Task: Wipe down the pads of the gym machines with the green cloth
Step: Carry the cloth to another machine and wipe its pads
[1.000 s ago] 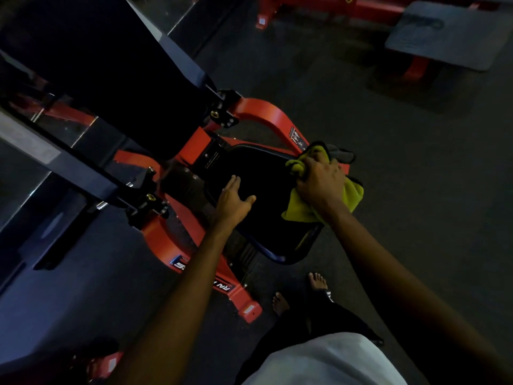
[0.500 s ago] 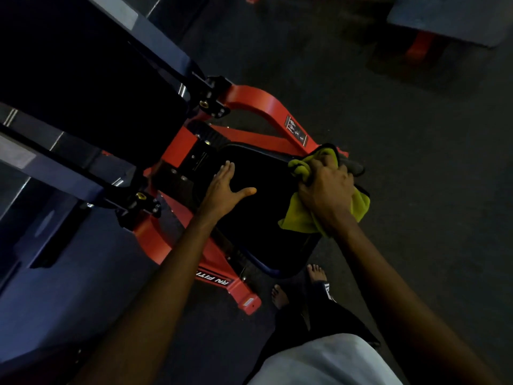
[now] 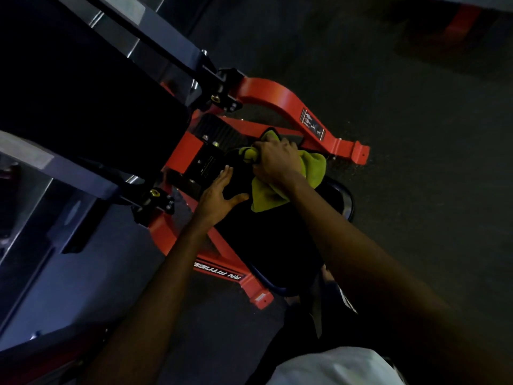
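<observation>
Floor point(image 3: 402, 190): a dark, speckled surface is seen across the right and upper part of the view; the machine stands on it.
Back pad point(image 3: 83, 107): a large black pad fills the upper left and is tilted across the view; its surface is too dark for detail to be made out.
Grey beams point(image 3: 69, 173): flat steel bars are seen on both long sides of the back pad and are joined to the red parts by black brackets.
Red frame point(image 3: 272, 93): a curved red arm is seen beyond the hands, and a straight red foot lies under the left forearm; both rest on the floor.
Seat pad point(image 3: 266, 240): a black pad with a bluish rim is seen between the two forearms, just below the back pad and above the red frame.
White garment point(image 3: 333, 368): a pale piece of clothing is seen at the bottom edge.
Green cloth point(image 3: 313, 168): it is bunched up and pressed onto the far end of the seat pad, with loose folds spread out to the right and below the hand that holds it.
Right hand point(image 3: 274, 159): the fingers are curled and clamped on the green cloth, knuckles up.
Left hand point(image 3: 219, 193): it is laid flat on the left edge of the seat pad, the fingers straight and close together, the thumb spread out towards the cloth; nothing is held.
White lettering point(image 3: 218, 270): it is printed on the red foot and is partly hidden by the left forearm.
Warning label point(image 3: 312, 124): a small dark sticker is fixed on the curved red arm; its text cannot be read.
Brass bolt point(image 3: 214, 98): it is set in the black bracket at the top of the curved arm.
</observation>
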`<state>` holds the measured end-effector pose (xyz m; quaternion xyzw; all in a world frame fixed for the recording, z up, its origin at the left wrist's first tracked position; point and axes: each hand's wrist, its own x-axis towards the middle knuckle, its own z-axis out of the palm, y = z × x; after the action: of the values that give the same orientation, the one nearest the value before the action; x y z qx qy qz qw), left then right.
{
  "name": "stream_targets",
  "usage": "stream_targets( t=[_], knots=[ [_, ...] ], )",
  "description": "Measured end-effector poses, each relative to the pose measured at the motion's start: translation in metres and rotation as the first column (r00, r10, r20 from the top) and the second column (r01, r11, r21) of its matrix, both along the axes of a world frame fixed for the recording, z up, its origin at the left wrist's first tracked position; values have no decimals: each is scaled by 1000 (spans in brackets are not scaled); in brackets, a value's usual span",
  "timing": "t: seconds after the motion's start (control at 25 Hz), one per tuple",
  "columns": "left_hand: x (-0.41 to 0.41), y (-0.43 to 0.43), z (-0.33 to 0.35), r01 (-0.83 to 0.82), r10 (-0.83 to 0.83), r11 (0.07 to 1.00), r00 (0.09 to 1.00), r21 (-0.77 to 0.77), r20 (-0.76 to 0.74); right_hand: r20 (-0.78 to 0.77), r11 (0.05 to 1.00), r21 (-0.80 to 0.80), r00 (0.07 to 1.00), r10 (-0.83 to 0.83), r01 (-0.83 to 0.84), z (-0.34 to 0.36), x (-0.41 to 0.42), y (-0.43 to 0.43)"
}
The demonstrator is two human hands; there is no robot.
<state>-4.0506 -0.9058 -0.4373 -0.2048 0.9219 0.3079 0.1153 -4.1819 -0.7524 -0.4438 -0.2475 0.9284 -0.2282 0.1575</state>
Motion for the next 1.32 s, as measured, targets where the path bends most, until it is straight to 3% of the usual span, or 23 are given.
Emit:
stream_targets(
  t=[0.12, 0.36, 0.52, 0.6, 0.76, 0.84, 1.0, 1.12, 1.24, 1.32],
  knots=[
    [2, -8, 3, -29, 32, 998, 999, -63, 38, 122, 995, -73, 990, 72, -64, 3, -16, -7],
    [10, -18, 0, -90, 91, 996, 992, -15, 90, 13, 997, -35, 998, 67, -67, -2, -9, -6],
    [9, -19, -3, -91, 91, 996, 993, 1, 80, 110, 980, -44, 974, 199, -195, 10, -22, -29],
    [8, -20, -3, -95, 94, 995, 992, 4, 82, 137, 986, -72, 978, 157, -148, 8, -23, -15],
    [9, -17, -2, -129, 127, 991, 991, 33, 50, 27, 990, -142, 999, 17, -13, -13, -3, 32],
    [9, -17, -3, -137, 136, 990, 990, 40, 47, -18, 997, -73, 999, 37, -38, -8, -5, 22],
    [9, -19, -3, -139, 137, 989, 989, 39, 54, 62, 991, -88, 993, 102, -97, 6, -11, 8],
    [12, -19, -5, -125, 123, 991, 992, 48, 41, 38, 984, -172, 999, -32, 39, -3, 4, 55],
    [13, -20, -8, -118, 117, 992, 993, 53, 27, -45, 981, -131, 988, -149, 142, -4, 19, 76],
    [15, -21, -7, -105, 105, 993, 994, 56, 12, 33, 979, -109, 985, -172, 175, 3, 8, 65]
  ],
)
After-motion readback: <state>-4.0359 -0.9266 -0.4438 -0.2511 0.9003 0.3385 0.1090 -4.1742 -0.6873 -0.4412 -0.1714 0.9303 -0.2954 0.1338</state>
